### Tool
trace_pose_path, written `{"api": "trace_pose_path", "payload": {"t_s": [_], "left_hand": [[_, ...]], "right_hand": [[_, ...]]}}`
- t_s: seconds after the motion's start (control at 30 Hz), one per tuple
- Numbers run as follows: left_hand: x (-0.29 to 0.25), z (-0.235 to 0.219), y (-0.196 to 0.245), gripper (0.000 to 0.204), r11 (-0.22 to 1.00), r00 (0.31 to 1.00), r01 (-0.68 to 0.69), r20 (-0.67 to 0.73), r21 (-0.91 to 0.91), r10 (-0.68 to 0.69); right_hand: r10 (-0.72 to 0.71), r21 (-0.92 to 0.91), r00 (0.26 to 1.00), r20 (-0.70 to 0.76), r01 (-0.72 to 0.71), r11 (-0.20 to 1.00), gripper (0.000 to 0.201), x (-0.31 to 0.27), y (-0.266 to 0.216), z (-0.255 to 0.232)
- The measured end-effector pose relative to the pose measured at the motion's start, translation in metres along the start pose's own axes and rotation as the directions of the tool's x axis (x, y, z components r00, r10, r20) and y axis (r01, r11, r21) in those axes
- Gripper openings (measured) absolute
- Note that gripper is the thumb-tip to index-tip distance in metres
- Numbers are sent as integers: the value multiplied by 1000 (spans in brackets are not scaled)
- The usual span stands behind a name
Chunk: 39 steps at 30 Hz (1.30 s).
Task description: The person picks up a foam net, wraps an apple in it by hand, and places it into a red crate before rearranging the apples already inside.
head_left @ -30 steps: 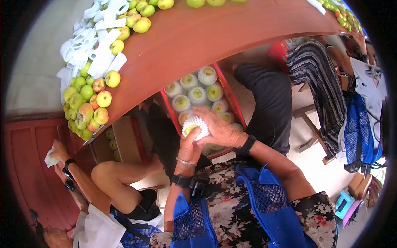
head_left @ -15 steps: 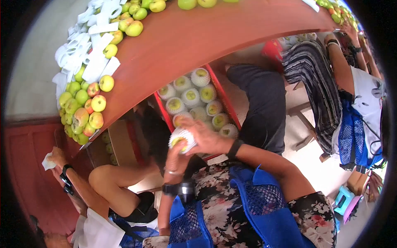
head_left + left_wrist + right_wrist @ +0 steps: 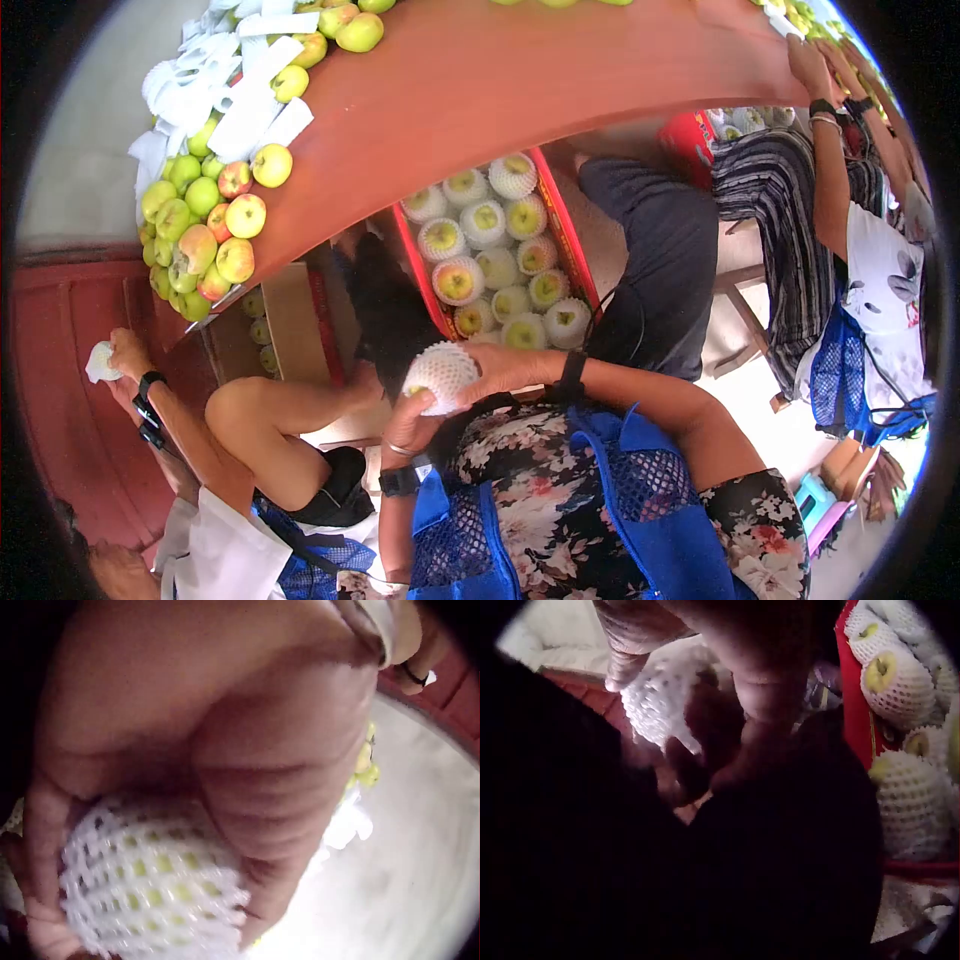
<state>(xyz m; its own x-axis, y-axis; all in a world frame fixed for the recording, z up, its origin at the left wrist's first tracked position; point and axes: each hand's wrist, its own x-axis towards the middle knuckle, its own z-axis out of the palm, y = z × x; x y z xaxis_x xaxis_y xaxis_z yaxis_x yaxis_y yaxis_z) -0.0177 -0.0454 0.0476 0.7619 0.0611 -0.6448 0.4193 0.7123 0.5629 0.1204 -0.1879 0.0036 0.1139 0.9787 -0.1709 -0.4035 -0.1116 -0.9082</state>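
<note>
In the head view an apple in a white foam net (image 3: 440,375) is held between both hands, low in front of the body. My left hand (image 3: 412,424) grips it from below, its thumb along the near side. From the other side my right hand (image 3: 503,370) curls its fingers round the netting. Green-yellow skin shows through the mesh of the apple (image 3: 154,889) in the left wrist view. Just beyond the hands stands a red-edged box (image 3: 572,235) with rows of netted apples (image 3: 485,224). The right wrist view is largely dark.
Loose apples (image 3: 205,235) and white foam nets (image 3: 215,95) lie along the left of the red-brown table (image 3: 480,95). At left another person's hand (image 3: 128,355) holds a whitish thing. On the right a person's arm (image 3: 828,190) reaches to the table. A second carton (image 3: 300,320) stands beneath.
Both hands have brought the netted apple from over the box back toward the body, and it has turned in them. The person on the right has reached farther over the table.
</note>
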Motion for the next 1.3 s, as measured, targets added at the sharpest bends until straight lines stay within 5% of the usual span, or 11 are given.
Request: {"api": "trace_pose_path", "payload": {"t_s": [0.03,0.1,0.2,0.3,0.47,0.57,0.87,1.0,1.1,1.2,1.3], "left_hand": [[3,1,-2,68,1000,1000,17,18,13,-17],[8,7,1,65,999,999,39,-24,-4,-39],[22,9,4,59,989,996,40,-81,140,-29],[58,5,-10,57,996,995,12,-95,86,-3],[142,27,-17,62,992,995,-19,103,127,5],[177,34,-24,69,988,994,-5,104,152,-11],[133,8,-26,78,986,988,151,-2,-72,-151],[135,-2,-29,74,981,983,184,23,-63,-183],[150,10,-38,72,990,994,91,-74,107,-84],[163,20,-43,74,791,1000,-3,-18,612,18],[185,6,-70,77,806,992,-74,-39,588,120]], "right_hand": [[63,91,990,129,-75,993,93,-3,-14,-2],[158,56,987,-40,-155,986,87,-10,-23,2],[5,-247,964,-267,-74,966,82,-10,-6,-7],[-170,-496,932,-320,-11,868,90,-14,-10,-19],[-334,-691,820,-465,-101,715,90,-12,12,-57],[-171,-587,781,-601,-286,758,83,-7,19,-87],[-335,-648,729,-597,-192,737,78,11,53,-117],[-134,-523,711,-690,-362,772,76,24,55,-120],[-183,-641,771,-610,-345,685,72,18,74,-133],[-225,-711,762,-607,-393,583,70,15,71,-129],[-269,-768,757,-596,-439,466,71,22,71,-125]]}}
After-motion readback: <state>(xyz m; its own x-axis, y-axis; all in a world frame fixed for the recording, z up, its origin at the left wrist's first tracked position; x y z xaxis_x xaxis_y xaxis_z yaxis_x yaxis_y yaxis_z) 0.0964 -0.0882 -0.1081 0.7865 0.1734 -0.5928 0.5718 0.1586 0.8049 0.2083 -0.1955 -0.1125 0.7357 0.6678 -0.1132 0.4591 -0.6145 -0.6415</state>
